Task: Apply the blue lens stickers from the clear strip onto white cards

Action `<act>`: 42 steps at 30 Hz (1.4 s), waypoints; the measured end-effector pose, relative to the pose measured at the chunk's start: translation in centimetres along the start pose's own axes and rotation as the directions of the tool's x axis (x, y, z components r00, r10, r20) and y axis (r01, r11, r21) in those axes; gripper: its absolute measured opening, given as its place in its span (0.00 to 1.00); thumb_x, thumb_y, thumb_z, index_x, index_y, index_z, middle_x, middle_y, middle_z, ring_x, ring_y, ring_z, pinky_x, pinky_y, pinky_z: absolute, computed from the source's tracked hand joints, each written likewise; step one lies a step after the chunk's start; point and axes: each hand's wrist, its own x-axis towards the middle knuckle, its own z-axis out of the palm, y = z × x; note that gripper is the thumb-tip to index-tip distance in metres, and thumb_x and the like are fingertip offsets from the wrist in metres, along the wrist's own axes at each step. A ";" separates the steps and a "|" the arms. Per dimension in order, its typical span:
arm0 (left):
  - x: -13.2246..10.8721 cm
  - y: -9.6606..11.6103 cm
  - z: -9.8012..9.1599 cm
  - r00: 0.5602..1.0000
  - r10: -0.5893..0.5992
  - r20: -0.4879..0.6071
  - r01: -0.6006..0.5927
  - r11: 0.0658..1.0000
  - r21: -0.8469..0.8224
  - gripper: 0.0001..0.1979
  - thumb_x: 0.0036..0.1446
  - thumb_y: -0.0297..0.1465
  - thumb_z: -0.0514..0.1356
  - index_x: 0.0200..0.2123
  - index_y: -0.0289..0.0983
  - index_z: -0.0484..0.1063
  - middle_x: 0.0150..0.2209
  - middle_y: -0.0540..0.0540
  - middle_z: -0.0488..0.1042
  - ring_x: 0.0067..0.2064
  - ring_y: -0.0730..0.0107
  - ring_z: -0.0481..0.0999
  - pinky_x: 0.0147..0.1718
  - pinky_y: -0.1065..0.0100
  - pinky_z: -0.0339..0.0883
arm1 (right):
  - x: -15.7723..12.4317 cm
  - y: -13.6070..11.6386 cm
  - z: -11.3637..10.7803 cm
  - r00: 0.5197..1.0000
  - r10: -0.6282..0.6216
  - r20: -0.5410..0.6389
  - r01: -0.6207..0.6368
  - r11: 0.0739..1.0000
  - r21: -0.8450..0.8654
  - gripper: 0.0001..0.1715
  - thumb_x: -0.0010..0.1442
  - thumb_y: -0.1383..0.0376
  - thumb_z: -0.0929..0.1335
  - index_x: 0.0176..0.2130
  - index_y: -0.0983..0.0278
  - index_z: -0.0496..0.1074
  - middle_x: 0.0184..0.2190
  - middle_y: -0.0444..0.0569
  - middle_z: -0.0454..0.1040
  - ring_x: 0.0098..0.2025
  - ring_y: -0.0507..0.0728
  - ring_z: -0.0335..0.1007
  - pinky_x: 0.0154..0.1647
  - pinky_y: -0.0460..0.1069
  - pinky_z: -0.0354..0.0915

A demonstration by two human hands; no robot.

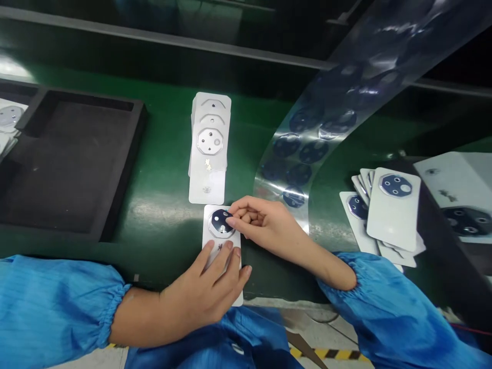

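At the lower centre of the frame, the left hand (209,287) is lying flat with fingers spread, pressing down the lower part of a white card (222,246) on the green table (161,205). The right hand (261,223) is curling its fingers and pinching at the dark round lens piece (220,222) sitting at the card's upper end. Just above, a stack of white cards (209,148) is lying. A clear film strip (326,118) is curving toward the upper right. A black foam tray (115,174) is sitting at left, and more finished cards (392,215) are fanning out at right.
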 end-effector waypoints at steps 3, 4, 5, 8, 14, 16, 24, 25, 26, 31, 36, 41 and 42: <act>0.0 0.0 0.0 1.000 0.003 -0.002 -0.003 1.000 -0.007 0.21 0.69 0.30 0.54 0.62 0.30 0.68 0.57 0.35 0.74 0.59 0.45 0.74 0.57 0.47 0.67 | -0.4 0.4 0.6 0.995 -0.063 -0.071 0.062 0.998 -0.024 0.09 0.62 0.59 0.73 0.38 0.63 0.75 0.29 0.45 0.77 0.29 0.51 0.72 0.28 0.47 0.69; 0.0 0.0 0.0 1.000 0.004 0.000 -0.004 1.000 -0.009 0.21 0.69 0.29 0.54 0.62 0.30 0.68 0.57 0.35 0.74 0.59 0.45 0.74 0.57 0.46 0.67 | -0.5 0.6 0.8 0.991 -0.084 -0.103 0.081 0.996 -0.033 0.08 0.62 0.60 0.72 0.38 0.63 0.75 0.29 0.45 0.77 0.29 0.52 0.73 0.27 0.47 0.69; 0.0 0.0 0.0 1.000 0.004 0.003 -0.004 1.000 -0.012 0.21 0.69 0.29 0.53 0.62 0.30 0.68 0.57 0.35 0.74 0.59 0.45 0.74 0.57 0.46 0.67 | -0.6 0.7 1.0 0.985 -0.107 -0.135 0.101 0.994 -0.047 0.08 0.63 0.61 0.72 0.38 0.63 0.75 0.28 0.45 0.77 0.29 0.52 0.73 0.26 0.46 0.69; 0.2 0.0 -0.2 1.000 -0.008 0.016 0.009 1.000 -0.026 0.20 0.70 0.30 0.52 0.62 0.31 0.69 0.57 0.36 0.74 0.58 0.45 0.75 0.57 0.47 0.67 | -0.8 0.6 1.4 0.969 -0.156 -0.193 0.146 0.987 -0.067 0.05 0.64 0.63 0.72 0.36 0.63 0.75 0.27 0.44 0.76 0.27 0.51 0.73 0.23 0.46 0.67; 0.6 -0.1 -0.3 0.999 -0.034 0.035 0.036 0.997 -0.063 0.20 0.70 0.32 0.53 0.61 0.32 0.70 0.57 0.36 0.75 0.59 0.45 0.74 0.57 0.46 0.67 | -1.0 -0.9 0.0 0.877 -0.189 -0.443 0.230 0.972 0.039 0.05 0.62 0.64 0.73 0.36 0.61 0.74 0.24 0.42 0.74 0.20 0.49 0.66 0.19 0.45 0.63; 0.6 -0.1 -0.2 0.999 -0.031 0.033 0.033 0.997 -0.064 0.20 0.69 0.31 0.53 0.61 0.32 0.70 0.57 0.35 0.75 0.58 0.44 0.75 0.57 0.46 0.67 | -0.9 -0.9 -0.2 0.920 -0.154 -0.361 0.195 0.977 0.083 0.06 0.61 0.62 0.75 0.36 0.61 0.75 0.26 0.43 0.76 0.22 0.49 0.68 0.20 0.45 0.64; 0.5 -0.1 -0.2 1.000 -0.022 0.022 0.024 0.998 -0.058 0.20 0.69 0.33 0.56 0.60 0.31 0.70 0.56 0.35 0.75 0.58 0.45 0.74 0.57 0.46 0.67 | -0.4 0.7 0.4 0.993 -0.076 -0.093 0.078 0.997 0.013 0.07 0.63 0.61 0.73 0.37 0.63 0.78 0.31 0.47 0.79 0.28 0.51 0.72 0.22 0.45 0.63; 0.5 -0.1 -0.1 1.000 -0.023 0.020 0.024 0.998 -0.057 0.20 0.69 0.33 0.56 0.60 0.31 0.70 0.56 0.35 0.75 0.58 0.45 0.74 0.57 0.46 0.67 | -0.4 0.7 0.4 0.993 -0.082 -0.090 0.082 0.997 0.004 0.07 0.64 0.61 0.73 0.37 0.63 0.78 0.31 0.46 0.79 0.27 0.51 0.72 0.22 0.45 0.63; 0.5 -0.1 -0.1 1.000 -0.025 0.018 0.026 0.998 -0.055 0.20 0.69 0.33 0.56 0.60 0.31 0.70 0.56 0.35 0.75 0.58 0.45 0.75 0.57 0.46 0.67 | -0.4 0.7 0.3 0.992 -0.088 -0.088 0.088 0.996 -0.006 0.07 0.64 0.61 0.73 0.37 0.63 0.78 0.31 0.46 0.79 0.27 0.51 0.71 0.22 0.45 0.62; 0.5 -0.1 -0.2 0.999 -0.026 0.021 0.028 0.998 -0.055 0.19 0.69 0.31 0.55 0.60 0.32 0.70 0.55 0.37 0.76 0.58 0.46 0.75 0.56 0.46 0.69 | -0.5 0.9 0.0 0.991 -0.121 -0.065 0.119 0.992 -0.032 0.06 0.64 0.63 0.73 0.37 0.63 0.78 0.29 0.44 0.78 0.24 0.49 0.66 0.21 0.45 0.60; 0.7 0.0 -0.4 0.999 -0.022 0.038 0.024 0.998 -0.055 0.19 0.69 0.29 0.53 0.60 0.32 0.70 0.55 0.38 0.76 0.58 0.46 0.76 0.55 0.47 0.71 | -0.3 1.2 -0.1 0.988 -0.151 -0.043 0.151 0.988 -0.018 0.05 0.64 0.63 0.73 0.38 0.63 0.78 0.30 0.44 0.79 0.25 0.48 0.66 0.22 0.44 0.60; 0.7 -0.1 -0.4 0.999 -0.016 0.041 0.019 0.998 -0.055 0.19 0.69 0.29 0.53 0.60 0.33 0.70 0.55 0.37 0.76 0.58 0.46 0.75 0.55 0.47 0.71 | -0.3 1.2 -0.1 0.986 -0.163 -0.041 0.162 0.986 -0.024 0.05 0.64 0.63 0.73 0.37 0.64 0.78 0.29 0.43 0.78 0.24 0.47 0.65 0.21 0.44 0.59; 0.7 -0.1 -0.3 0.999 -0.016 0.040 0.018 0.998 -0.053 0.19 0.69 0.30 0.53 0.61 0.32 0.70 0.55 0.37 0.76 0.58 0.46 0.75 0.55 0.47 0.71 | -0.3 1.2 -0.1 0.986 -0.164 -0.042 0.163 0.986 -0.026 0.05 0.64 0.63 0.73 0.37 0.64 0.78 0.29 0.43 0.78 0.24 0.47 0.64 0.21 0.44 0.59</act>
